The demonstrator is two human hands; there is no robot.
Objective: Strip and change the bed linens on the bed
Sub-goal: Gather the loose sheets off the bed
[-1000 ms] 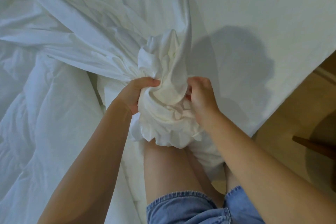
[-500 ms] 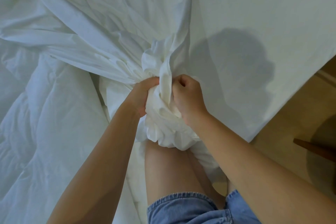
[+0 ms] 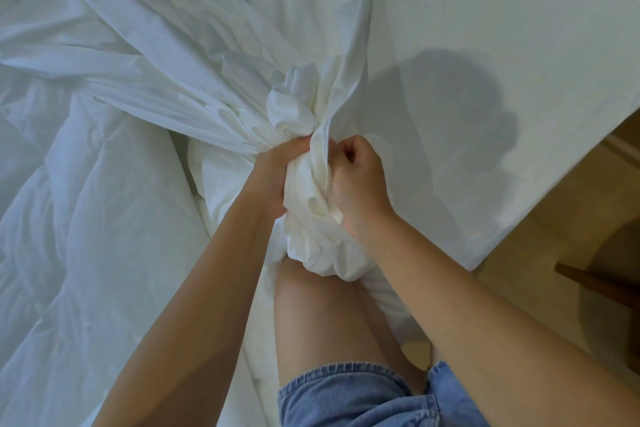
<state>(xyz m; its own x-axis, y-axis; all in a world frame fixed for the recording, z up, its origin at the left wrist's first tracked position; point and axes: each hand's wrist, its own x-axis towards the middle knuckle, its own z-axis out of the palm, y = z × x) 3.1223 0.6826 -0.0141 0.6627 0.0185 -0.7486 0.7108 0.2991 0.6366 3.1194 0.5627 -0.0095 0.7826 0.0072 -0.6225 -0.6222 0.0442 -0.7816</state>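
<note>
Both fists clamp the sheet [image 3: 311, 191]: left hand [image 3: 273, 177] and right hand [image 3: 356, 187] grip one bunched wad at the bed [image 3: 485, 45] edge, over the knee. Risk: trailing folds could snag under the duvet [image 3: 86, 218] and tug loose.

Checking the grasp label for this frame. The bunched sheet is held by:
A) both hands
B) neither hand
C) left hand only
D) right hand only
A: the left hand and right hand both have their fingers curled round the bunched sheet, one on each side of it.
</note>
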